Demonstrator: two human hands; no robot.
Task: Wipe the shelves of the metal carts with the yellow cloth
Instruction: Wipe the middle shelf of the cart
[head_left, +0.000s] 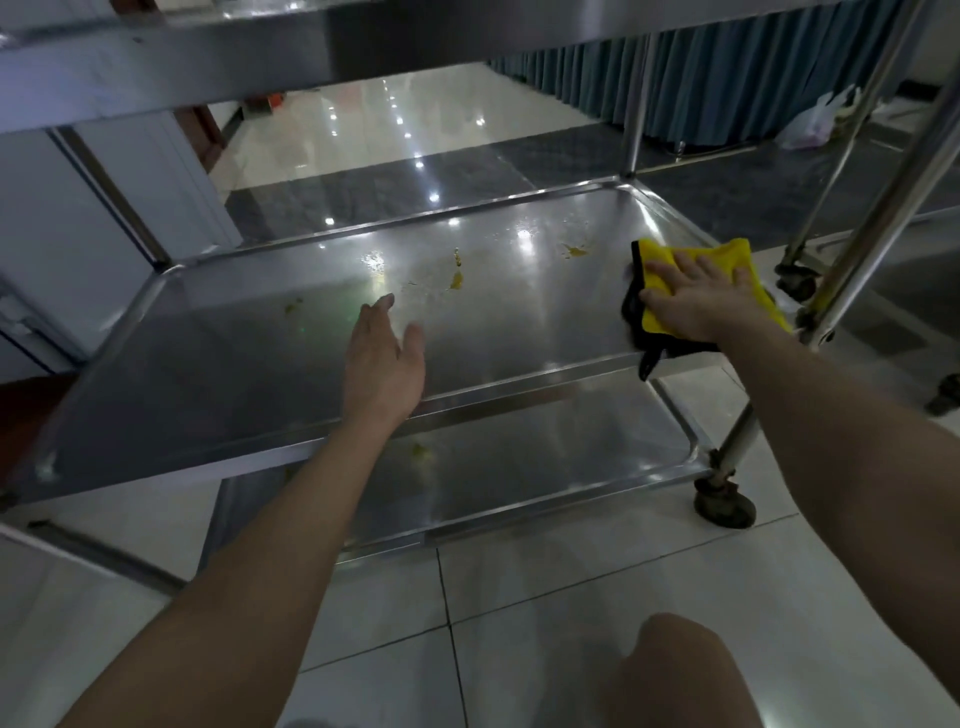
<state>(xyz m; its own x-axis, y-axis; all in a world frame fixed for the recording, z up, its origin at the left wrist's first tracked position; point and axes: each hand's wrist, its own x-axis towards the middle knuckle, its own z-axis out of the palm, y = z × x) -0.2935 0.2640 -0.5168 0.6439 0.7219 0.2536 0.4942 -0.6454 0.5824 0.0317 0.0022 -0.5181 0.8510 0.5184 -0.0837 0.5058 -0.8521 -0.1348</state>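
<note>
The metal cart's middle shelf fills the centre of the view. Orange-yellow stains and water drops mark its far half. A yellow cloth with a black edge lies on the shelf's right end, and my right hand presses flat on it with fingers spread. My left hand hovers over the shelf's near middle, fingers straight and relaxed, holding nothing. The bottom shelf shows below, with a small yellow spot. The top shelf hangs overhead.
The cart's right post and a caster stand close to my right arm. A second cart's frame and wheel sit just beyond. A white cabinet is at left. Blue curtains and a plastic bag stand at back right. My knee is low.
</note>
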